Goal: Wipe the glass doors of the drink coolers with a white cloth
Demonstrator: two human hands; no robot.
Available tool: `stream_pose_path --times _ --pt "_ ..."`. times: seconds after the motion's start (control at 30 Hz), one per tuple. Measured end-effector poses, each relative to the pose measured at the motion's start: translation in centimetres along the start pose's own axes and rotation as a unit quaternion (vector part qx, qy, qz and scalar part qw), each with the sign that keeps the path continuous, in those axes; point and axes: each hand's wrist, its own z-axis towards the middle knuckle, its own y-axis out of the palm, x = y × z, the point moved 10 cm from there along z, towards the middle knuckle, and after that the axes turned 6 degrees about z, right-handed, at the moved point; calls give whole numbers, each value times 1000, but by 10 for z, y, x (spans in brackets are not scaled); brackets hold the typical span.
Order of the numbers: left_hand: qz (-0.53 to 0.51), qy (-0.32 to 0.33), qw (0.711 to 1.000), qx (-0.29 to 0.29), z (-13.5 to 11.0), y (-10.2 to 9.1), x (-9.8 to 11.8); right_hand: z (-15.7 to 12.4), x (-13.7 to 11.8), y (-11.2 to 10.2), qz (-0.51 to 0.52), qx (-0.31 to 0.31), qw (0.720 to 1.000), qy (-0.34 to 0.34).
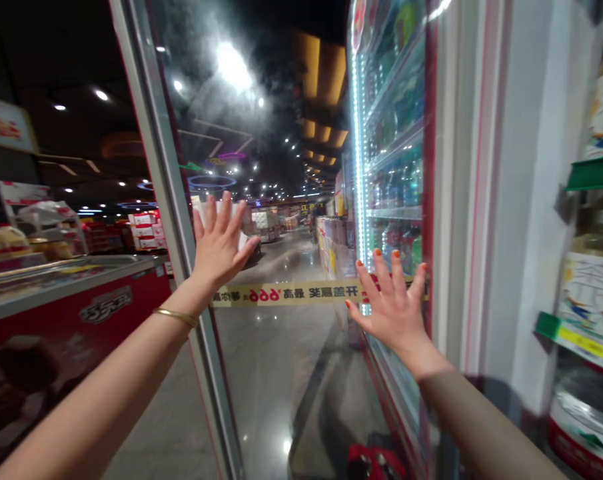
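A glass cooler door (276,373) with a metal edge stands swung out in front of me. My left hand (220,243), a gold bangle on its wrist, lies flat near that edge with fingers spread. Behind its palm and fingers shows a white piece, perhaps a tissue or cloth (243,240), mostly hidden. My right hand (395,303), with orange nails, is spread towards the glass near the hinge side. It holds nothing. A yellow printed strip (306,294) crosses the door between my hands, its lettering reversed. Whether each palm touches the glass is hard to tell.
Lit shelves of bottles (394,147) appear in the glass at right. A red chest freezer (76,333) stands on the left. Close on my right are shelves with labelled jars (588,300). Something red (376,462) shows low down. Shop floor (171,400) stretches past the door.
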Motion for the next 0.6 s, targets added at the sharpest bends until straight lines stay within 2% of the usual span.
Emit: stream_pose_path --times 0.03,0.07,0.1,0.17,0.2,0.23,0.27,0.3,0.37,0.4,0.43,0.47,0.5,0.57,0.6 --pt "4 -60 998 14 -23 1 -11 -1 0 0 4 2 1000 -2" --pt "7 -79 997 13 -50 7 -8 -2 0 0 8 3 1000 -3" --pt "12 -57 998 -6 -80 16 6 -3 1 1 11 2 1000 -2" --pt "7 113 991 -65 -145 39 62 -5 2 2 14 -3 1000 2" --pt "-2 182 980 -77 -177 45 82 -6 4 2 13 -7 1000 6" --pt "-6 211 974 -87 -201 50 89 -6 4 2 12 -11 1000 8" --pt "-5 210 974 -91 -217 52 87 -6 4 2 12 -18 1000 7" --pt "4 166 982 -90 -223 54 74 -6 4 2 13 -24 1000 4" --pt "35 0 996 -83 -223 56 35 -6 3 2 21 -37 999 3" --pt "52 -84 992 -79 -225 56 22 -6 4 1 27 -42 999 8" --pt "65 -134 986 -76 -229 57 21 -6 5 1 33 -45 998 16" --pt "71 -139 985 -75 -234 59 34 -6 7 1 39 -47 998 25" --pt "70 -99 990 -77 -239 61 58 -7 8 1 45 -45 997 32" --pt "48 67 994 -79 -254 64 120 -8 11 2 52 -36 997 34" --pt "34 139 987 -78 -262 63 142 -9 11 3 51 -25 998 28"
